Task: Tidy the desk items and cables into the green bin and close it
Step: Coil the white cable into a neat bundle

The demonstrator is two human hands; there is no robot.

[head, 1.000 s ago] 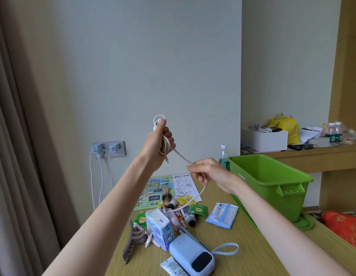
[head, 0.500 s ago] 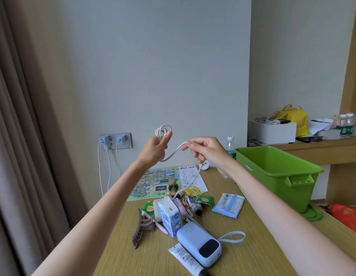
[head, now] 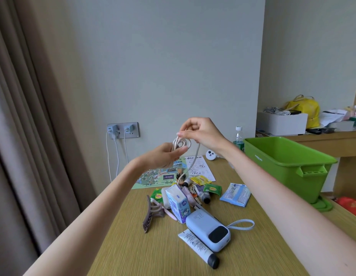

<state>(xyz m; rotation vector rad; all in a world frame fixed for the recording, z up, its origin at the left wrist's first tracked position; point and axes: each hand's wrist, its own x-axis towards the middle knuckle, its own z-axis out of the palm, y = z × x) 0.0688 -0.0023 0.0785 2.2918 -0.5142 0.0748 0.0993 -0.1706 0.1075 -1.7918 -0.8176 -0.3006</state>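
Note:
My left hand (head: 165,156) grips a small coil of white cable (head: 181,144) above the desk. My right hand (head: 201,134) pinches the same cable just above the coil, and the loose end hangs down toward the pile of items. The open green bin (head: 288,168) stands at the right of the desk, resting on its green lid (head: 322,205). On the desk lie a light-blue power bank (head: 208,229), a white tube (head: 199,247), a tissue pack (head: 178,203), a brown hair claw (head: 151,213), a blue packet (head: 236,194) and several small sachets.
A printed map sheet (head: 167,174) lies at the back of the desk. Two chargers sit in the wall socket (head: 123,130). A water bottle (head: 238,136) and a small white round gadget (head: 211,154) stand behind the bin. A curtain hangs at left; a shelf with a yellow bag (head: 302,108) is at right.
Both hands came lower and closer together. My right hand moved from below the coil up to it, laying another loop, so less cable hangs loose.

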